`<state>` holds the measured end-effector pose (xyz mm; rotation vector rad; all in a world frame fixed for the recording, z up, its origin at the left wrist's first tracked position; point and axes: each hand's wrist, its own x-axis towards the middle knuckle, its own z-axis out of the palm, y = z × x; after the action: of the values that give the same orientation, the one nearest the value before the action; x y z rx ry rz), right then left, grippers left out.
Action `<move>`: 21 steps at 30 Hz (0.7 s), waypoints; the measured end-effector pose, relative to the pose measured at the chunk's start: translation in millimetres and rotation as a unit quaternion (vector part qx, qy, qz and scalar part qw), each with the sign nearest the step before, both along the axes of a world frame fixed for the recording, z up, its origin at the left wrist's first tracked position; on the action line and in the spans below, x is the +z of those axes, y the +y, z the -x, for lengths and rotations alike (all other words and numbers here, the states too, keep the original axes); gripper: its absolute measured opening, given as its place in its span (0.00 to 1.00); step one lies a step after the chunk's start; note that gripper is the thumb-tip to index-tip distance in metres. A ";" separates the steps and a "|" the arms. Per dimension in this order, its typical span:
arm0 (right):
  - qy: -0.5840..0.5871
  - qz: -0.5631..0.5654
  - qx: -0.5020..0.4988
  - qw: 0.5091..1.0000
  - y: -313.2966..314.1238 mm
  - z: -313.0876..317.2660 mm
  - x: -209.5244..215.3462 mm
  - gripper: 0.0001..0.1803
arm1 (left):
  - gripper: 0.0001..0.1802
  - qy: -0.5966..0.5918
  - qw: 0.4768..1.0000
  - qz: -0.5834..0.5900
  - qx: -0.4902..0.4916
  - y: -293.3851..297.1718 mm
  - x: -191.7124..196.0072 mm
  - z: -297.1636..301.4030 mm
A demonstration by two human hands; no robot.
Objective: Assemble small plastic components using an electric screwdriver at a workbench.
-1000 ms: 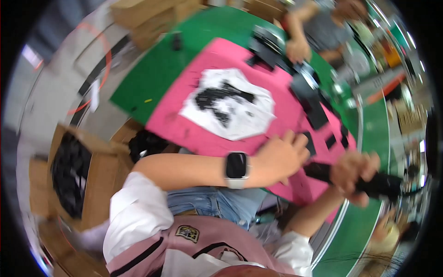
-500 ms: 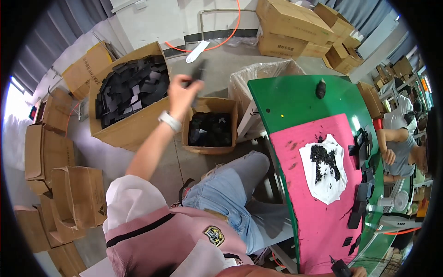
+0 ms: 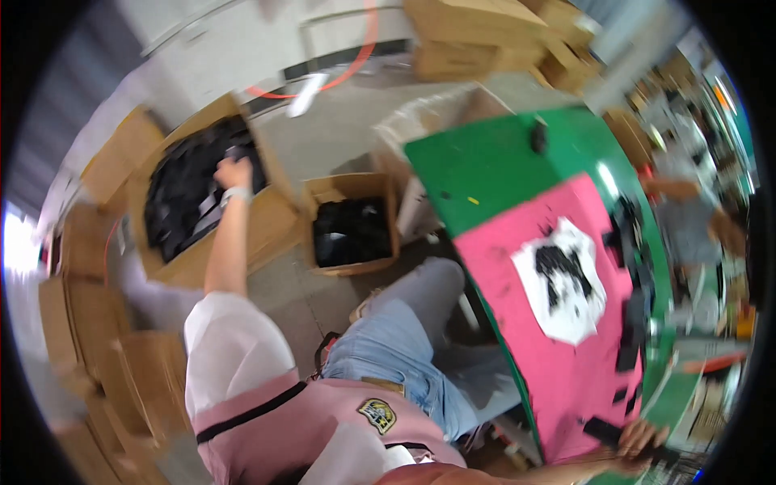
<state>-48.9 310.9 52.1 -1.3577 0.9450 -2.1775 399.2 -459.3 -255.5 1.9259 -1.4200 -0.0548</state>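
My left hand (image 3: 234, 172) reaches over a large cardboard box (image 3: 271, 230) at the left, among a heap of flat black pieces (image 3: 179, 190). Its fingers are curled, and a dark piece (image 3: 234, 152) shows at their tips, blurred. At the lower right, my right hand (image 3: 637, 439) is closed over the edge of the pink mat (image 3: 493, 275). A dark oblong thing (image 3: 602, 431) juts out from its fingers; its kind is unclear. On the mat lies a white cloth (image 3: 537, 311) with small black parts (image 3: 558, 271) heaped on it.
A smaller box (image 3: 352, 267) of black pieces stands on the floor between the large box and the green table (image 3: 477, 153). Black blocks (image 3: 632, 323) line the mat's right side. Another person (image 3: 687, 214) sits across the table. Several cartons (image 3: 145, 372) stand at the left.
My left hand has swung left and down, carrying a black piece from above the smaller box to the heap in the large box. My right hand has come further into view. The view has shifted.
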 end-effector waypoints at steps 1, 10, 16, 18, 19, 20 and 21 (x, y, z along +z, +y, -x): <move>-0.016 -0.002 -0.152 0.988 -12.5 -28.3 3.2 0.11 | 0.21 -0.022 0.999 0.014 -0.031 10.1 7.6 26.2; -0.175 -0.239 -0.477 0.827 -0.9 10.4 -9.0 0.18 | 0.15 0.226 0.875 0.241 -0.354 75.6 168.9 200.8; -0.202 -0.271 -0.553 0.762 29.8 20.2 -27.8 0.15 | 0.14 0.117 0.633 0.174 -0.746 303.3 289.6 377.0; -0.207 -0.272 -0.549 0.763 30.9 22.1 -33.4 0.14 | 0.17 0.083 0.599 0.146 -0.783 339.2 280.5 428.9; -0.216 -0.253 -0.550 0.766 32.2 21.1 -35.1 0.13 | 0.18 0.085 0.554 0.131 -0.818 358.0 276.2 457.4; -0.225 -0.235 -0.548 0.771 33.0 22.4 -37.5 0.13 | 0.21 0.083 0.553 0.133 -0.818 376.7 270.1 482.3; -0.229 -0.234 -0.541 0.775 34.8 23.9 -39.4 0.12 | 0.22 0.073 0.559 0.170 -0.808 392.6 265.8 504.2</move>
<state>-72.8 345.7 12.7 0.1070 2.1813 -2.4596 -105.0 -66.7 10.3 -0.2361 -2.3028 -0.6943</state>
